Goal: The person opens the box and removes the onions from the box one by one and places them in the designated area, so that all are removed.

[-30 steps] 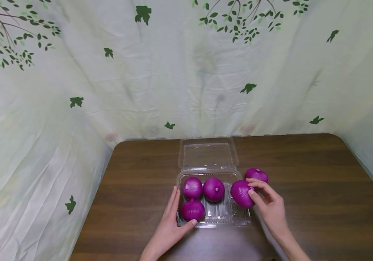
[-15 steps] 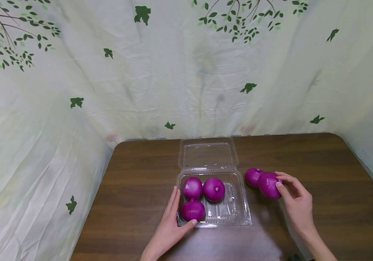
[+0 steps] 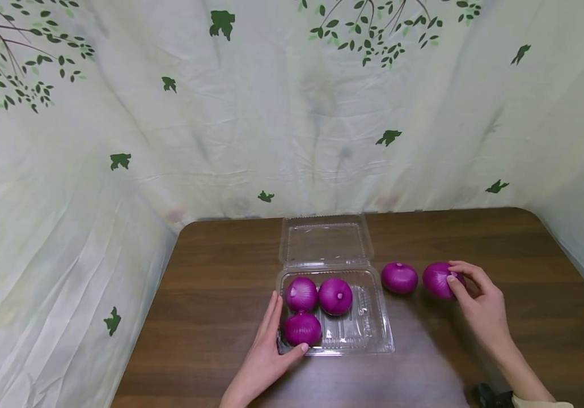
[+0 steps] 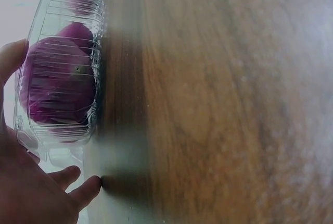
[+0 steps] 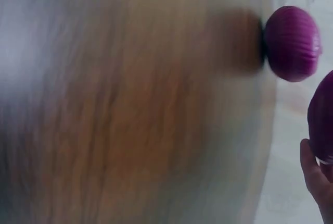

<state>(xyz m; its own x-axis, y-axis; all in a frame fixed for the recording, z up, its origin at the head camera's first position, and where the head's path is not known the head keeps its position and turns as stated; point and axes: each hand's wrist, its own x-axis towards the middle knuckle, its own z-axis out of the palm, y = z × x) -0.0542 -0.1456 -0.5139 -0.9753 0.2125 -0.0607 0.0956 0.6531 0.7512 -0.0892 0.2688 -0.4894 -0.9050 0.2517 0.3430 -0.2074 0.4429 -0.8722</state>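
Note:
My right hand (image 3: 486, 311) pinches a purple onion (image 3: 436, 280) by its right side, thumb and fingertips at its end. In the right wrist view, this onion (image 5: 323, 120) stays above the tabletop. Left of it, another purple onion (image 3: 399, 278) sits on the table beside a clear plastic container (image 3: 355, 334). Three onions (image 3: 335, 296) lie inside: two along the back, one at front left. My left hand (image 3: 258, 362) rests on the container's front left corner, fingers straight along the left side and thumb at the front rim. In the left wrist view, some fingertips (image 4: 92, 185) reach the table.
The container's clear lid (image 3: 326, 243) lies folded back behind it. Brown wood-grain table (image 3: 220, 272) runs under everything. A pale cloth (image 3: 292, 130) with printed leaves hangs behind the far edge and at both sides. A black strap (image 3: 491, 396) sits at the right wrist.
My right hand has carried its onion from over the container's right side rightward, past the onion on the table, which turned slightly. My left hand and the container stay put.

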